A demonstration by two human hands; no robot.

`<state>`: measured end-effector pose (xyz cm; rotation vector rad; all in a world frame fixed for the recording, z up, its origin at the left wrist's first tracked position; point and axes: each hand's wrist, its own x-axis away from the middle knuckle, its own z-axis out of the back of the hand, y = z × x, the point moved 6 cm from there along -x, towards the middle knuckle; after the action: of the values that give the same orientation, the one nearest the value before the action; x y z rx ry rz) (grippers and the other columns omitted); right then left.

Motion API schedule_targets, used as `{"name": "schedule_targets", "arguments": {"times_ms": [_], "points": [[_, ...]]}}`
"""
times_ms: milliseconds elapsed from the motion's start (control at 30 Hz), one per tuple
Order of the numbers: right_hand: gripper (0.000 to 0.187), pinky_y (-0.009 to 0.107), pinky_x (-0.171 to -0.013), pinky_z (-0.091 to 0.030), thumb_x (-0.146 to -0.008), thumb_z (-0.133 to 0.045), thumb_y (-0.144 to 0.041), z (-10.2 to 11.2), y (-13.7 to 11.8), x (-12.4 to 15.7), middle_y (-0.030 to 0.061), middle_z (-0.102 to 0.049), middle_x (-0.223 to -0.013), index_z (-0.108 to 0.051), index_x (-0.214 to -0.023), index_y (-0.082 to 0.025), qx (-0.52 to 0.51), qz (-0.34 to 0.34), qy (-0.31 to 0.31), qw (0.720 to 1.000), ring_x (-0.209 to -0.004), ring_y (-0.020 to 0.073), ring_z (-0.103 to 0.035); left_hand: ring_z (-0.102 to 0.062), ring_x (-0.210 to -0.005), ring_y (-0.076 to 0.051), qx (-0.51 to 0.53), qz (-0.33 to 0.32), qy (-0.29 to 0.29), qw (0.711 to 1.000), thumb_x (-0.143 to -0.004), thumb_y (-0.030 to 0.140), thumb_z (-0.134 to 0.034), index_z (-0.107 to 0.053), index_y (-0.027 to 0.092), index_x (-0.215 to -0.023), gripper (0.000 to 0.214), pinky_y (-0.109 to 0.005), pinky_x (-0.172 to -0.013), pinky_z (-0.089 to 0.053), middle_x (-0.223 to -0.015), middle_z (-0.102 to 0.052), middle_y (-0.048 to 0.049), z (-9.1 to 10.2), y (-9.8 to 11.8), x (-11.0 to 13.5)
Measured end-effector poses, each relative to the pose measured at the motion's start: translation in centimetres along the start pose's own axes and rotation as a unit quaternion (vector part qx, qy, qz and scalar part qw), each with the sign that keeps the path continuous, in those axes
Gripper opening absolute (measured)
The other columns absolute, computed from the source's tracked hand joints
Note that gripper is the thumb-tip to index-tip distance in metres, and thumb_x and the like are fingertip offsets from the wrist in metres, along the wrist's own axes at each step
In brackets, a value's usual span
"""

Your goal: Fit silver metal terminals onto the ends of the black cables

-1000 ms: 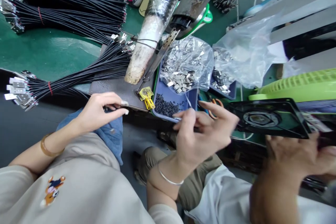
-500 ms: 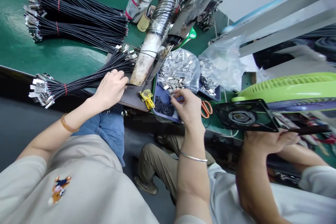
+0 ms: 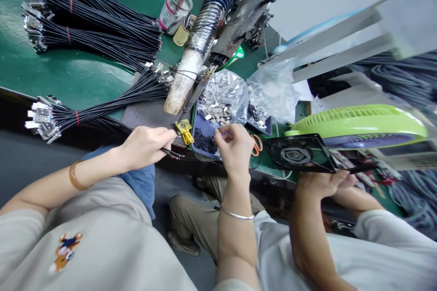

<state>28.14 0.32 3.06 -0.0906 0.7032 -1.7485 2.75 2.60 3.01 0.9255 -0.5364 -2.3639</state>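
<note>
My left hand point(image 3: 148, 148) is closed around black cable point(image 3: 173, 153), whose thin wire ends stick out past the fingers at the table's front edge. How many cables it holds, I cannot tell. Over the front of a blue tray point(image 3: 197, 120) my right hand point(image 3: 235, 145) has thumb and fingers pinched together; anything between them is too small to make out. Small black pieces point(image 3: 204, 140) lie loose in that tray, behind them a clear bag point(image 3: 235, 84) with metal connector shells point(image 3: 218, 112). A yellow clip-like tool point(image 3: 185, 132) lies between my hands.
Tied bundles of black cables point(image 3: 102, 13) lie at the left, another bundle point(image 3: 99, 111) nearer. A fume hose point(image 3: 182, 79) hangs over the bench. Orange scissors point(image 3: 257, 145), a black fan point(image 3: 296, 154) and a green fan point(image 3: 358, 120) stand right, beside a co-worker's hands point(image 3: 317, 184).
My left hand has come down and right from the bundle to the table edge, with wire ends now showing. My right hand stays pinched by the tray. The view has shifted slightly.
</note>
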Motion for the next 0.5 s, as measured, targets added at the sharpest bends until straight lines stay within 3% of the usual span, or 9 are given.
{"name": "schedule_targets", "arguments": {"times_ms": [67,133,267,367,500], "points": [[0.017,0.032,-0.055,-0.053,-0.079,-0.066,-0.032,0.9,-1.3,1.3,0.0023,-0.065,-0.083,-0.054,-0.072,-0.022,-0.096,-0.036,0.059,0.993,-0.054,0.0157,-0.063,-0.066,-0.063,-0.013,0.091,0.042,0.043,0.994,-0.088,0.011,-0.052,-0.073,0.014,-0.086,0.021,-0.022,-0.061,-0.045,-0.075,-0.075,-0.0031,0.2,-0.5,0.1],[0.021,0.032,-0.062,-0.059,-0.080,-0.071,-0.033,1.3,-3.2,2.8,0.0025,-0.070,-0.087,-0.055,-0.072,-0.022,-0.185,-0.044,0.106,0.976,-0.063,0.0168,-0.071,-0.066,-0.064,-0.012,0.185,0.096,0.052,0.977,-0.087,0.014,-0.056,-0.075,0.013,-0.084,0.019,-0.020,-0.063,-0.046,-0.075,-0.076,-0.0027,0.2,-1.1,0.0],[0.012,0.031,-0.069,-0.062,-0.087,-0.071,-0.028,0.5,-7.3,5.5,0.0036,-0.076,-0.091,-0.066,-0.079,-0.021,-0.239,0.009,0.166,0.957,-0.078,0.0183,-0.076,-0.064,-0.064,-0.012,0.264,0.176,0.028,0.948,-0.086,0.021,-0.062,-0.076,0.013,-0.078,0.018,-0.020,-0.061,-0.044,-0.072,-0.074,-0.0033,0.1,-1.8,-0.5],[0.006,0.031,-0.073,-0.062,-0.089,-0.070,-0.023,-1.3,-8.9,6.4,0.0033,-0.077,-0.091,-0.071,-0.083,-0.022,-0.251,0.049,0.156,0.954,-0.083,0.0178,-0.075,-0.061,-0.064,-0.012,0.273,0.197,0.029,0.941,-0.085,0.023,-0.064,-0.076,0.013,-0.082,0.016,-0.020,-0.059,-0.042,-0.076,-0.073,-0.0047,0.1,-1.9,-0.7],[0.007,0.027,-0.066,-0.061,-0.088,-0.070,-0.025,-4.0,-8.7,6.2,0.0035,-0.076,-0.090,-0.073,-0.082,-0.022,-0.332,0.011,0.073,0.940,-0.080,0.0162,-0.074,-0.053,-0.060,-0.010,0.265,0.192,0.013,0.945,-0.084,0.019,-0.063,-0.075,0.013,-0.080,0.014,-0.020,-0.056,-0.039,-0.071,-0.067,-0.0026,0.0,-1.6,-0.7]]}}
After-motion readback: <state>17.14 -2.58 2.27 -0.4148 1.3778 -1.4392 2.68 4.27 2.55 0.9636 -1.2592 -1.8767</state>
